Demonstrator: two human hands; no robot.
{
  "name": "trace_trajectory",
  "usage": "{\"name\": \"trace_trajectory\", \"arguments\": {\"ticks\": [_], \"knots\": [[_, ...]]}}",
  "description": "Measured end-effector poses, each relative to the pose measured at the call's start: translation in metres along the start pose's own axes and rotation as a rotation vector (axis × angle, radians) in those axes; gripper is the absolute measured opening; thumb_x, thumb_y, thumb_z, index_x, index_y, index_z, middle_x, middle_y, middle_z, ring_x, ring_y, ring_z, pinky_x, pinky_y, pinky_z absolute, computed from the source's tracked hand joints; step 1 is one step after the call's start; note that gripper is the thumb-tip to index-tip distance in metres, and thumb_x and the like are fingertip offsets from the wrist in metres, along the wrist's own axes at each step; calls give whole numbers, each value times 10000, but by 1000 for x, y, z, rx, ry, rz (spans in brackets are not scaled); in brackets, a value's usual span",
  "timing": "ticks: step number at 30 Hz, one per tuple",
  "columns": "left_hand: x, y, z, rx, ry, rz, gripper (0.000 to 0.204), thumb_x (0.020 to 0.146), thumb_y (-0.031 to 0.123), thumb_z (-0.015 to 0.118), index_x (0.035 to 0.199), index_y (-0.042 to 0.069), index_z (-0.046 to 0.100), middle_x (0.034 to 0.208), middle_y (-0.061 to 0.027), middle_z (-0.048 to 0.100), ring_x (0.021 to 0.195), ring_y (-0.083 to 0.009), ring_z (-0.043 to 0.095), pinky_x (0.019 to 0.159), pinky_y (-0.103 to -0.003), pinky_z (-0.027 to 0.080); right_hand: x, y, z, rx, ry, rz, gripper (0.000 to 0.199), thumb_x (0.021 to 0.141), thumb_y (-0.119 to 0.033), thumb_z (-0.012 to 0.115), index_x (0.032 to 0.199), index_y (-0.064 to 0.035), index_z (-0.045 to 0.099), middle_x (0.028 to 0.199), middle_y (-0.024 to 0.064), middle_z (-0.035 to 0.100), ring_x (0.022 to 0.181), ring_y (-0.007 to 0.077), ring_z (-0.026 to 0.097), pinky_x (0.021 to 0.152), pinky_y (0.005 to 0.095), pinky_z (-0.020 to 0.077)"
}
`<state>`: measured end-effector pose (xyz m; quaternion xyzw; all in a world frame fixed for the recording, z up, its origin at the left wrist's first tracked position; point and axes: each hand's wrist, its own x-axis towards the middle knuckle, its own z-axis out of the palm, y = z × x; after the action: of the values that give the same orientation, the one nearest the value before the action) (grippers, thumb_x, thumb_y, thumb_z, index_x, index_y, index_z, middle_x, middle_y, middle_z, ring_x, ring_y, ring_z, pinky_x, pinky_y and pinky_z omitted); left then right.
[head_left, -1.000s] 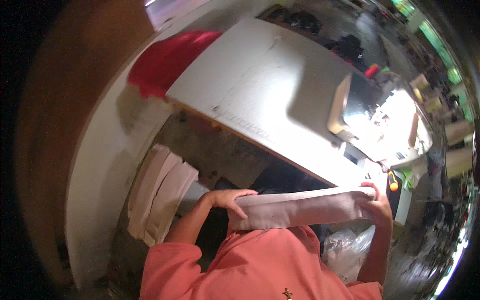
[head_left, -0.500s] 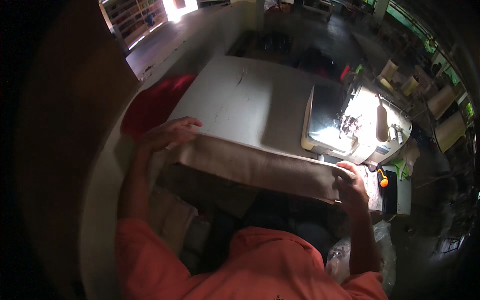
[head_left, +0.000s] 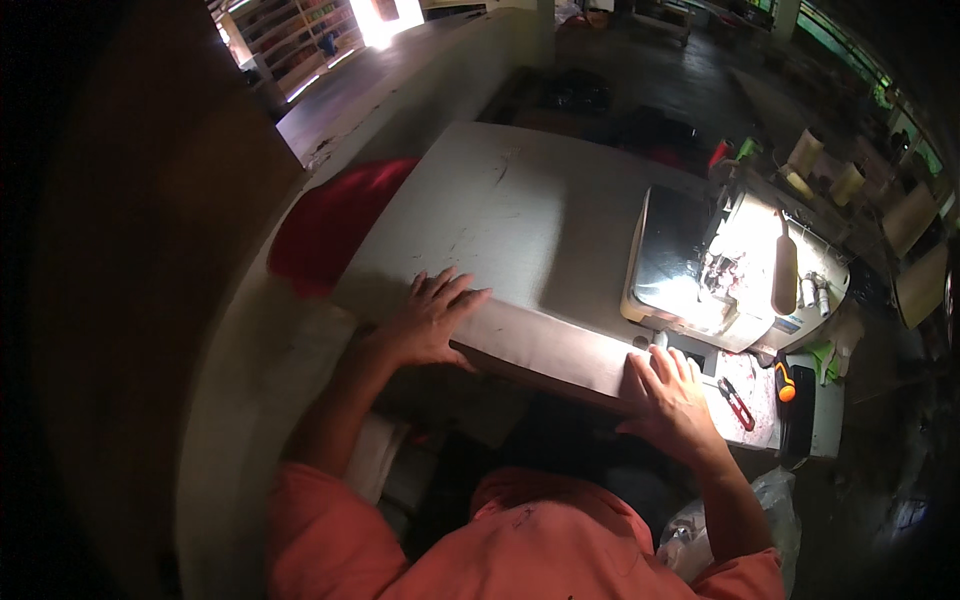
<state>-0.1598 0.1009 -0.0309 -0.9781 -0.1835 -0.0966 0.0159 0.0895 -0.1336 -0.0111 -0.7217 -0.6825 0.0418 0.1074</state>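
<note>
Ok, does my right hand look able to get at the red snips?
Probably yes: your right hand rests on the pale cloth strip, the red snips lie close by to its right, and nothing visible stands between.

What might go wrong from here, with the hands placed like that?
The pale cloth strip lies along the front edge of the table, so it might slide off if the left hand and right hand let go.

The small red tool sits just beside the right hand, which could knock it.
</note>
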Motion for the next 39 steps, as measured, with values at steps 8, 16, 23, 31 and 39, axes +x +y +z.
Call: {"name": "trace_trajectory", "arguments": {"ticks": [8, 16, 23, 31, 39], "knots": [[10, -37, 15, -130, -75, 17, 619, 614, -4, 566, 1191, 140, 393, 1087, -119, 421, 1001, -294, 411, 864, -383, 344, -4, 26, 28, 16, 128, -57, 490, 672, -149, 602, 1122, -83, 420, 1022, 168, 436, 941, 316, 439, 793, 365, 396], [-18, -53, 1, -1002, -87, -672, 678, 685, 336, 647, 1206, 26, 344, 1185, -151, 408, 1094, -252, 398, 890, -329, 331, -4, 23, 31, 56, 211, -51, 536, 621, -178, 646, 1104, -101, 427, 1048, 170, 428, 952, 322, 429, 774, 405, 372], [14, -19, -9, -339, 130, -615, 431, 731, 338, 593, 984, 10, 473, 892, -170, 552, 848, -255, 548, 715, -346, 416, -6, 17, 31, -16, 155, 16, 556, 641, -153, 632, 1144, -98, 400, 1114, 200, 383, 1022, 367, 380, 851, 429, 335], [-2, -43, -13, -146, -26, -506, 278, 748, 263, 563, 929, 61, 504, 781, -153, 577, 772, -304, 567, 669, -365, 439, -7, 15, 36, 30, 262, -58, 514, 615, -74, 605, 1105, -90, 447, 1111, 207, 389, 1021, 370, 383, 860, 427, 336], [-14, -32, 4, -401, -15, -914, 494, 762, 322, 550, 1136, 40, 392, 1036, -212, 510, 963, -342, 497, 831, -358, 380, -8, 18, 22, 125, 98, -34, 638, 609, -247, 695, 1145, -59, 405, 1109, 200, 403, 1030, 370, 380, 878, 405, 333]]}}
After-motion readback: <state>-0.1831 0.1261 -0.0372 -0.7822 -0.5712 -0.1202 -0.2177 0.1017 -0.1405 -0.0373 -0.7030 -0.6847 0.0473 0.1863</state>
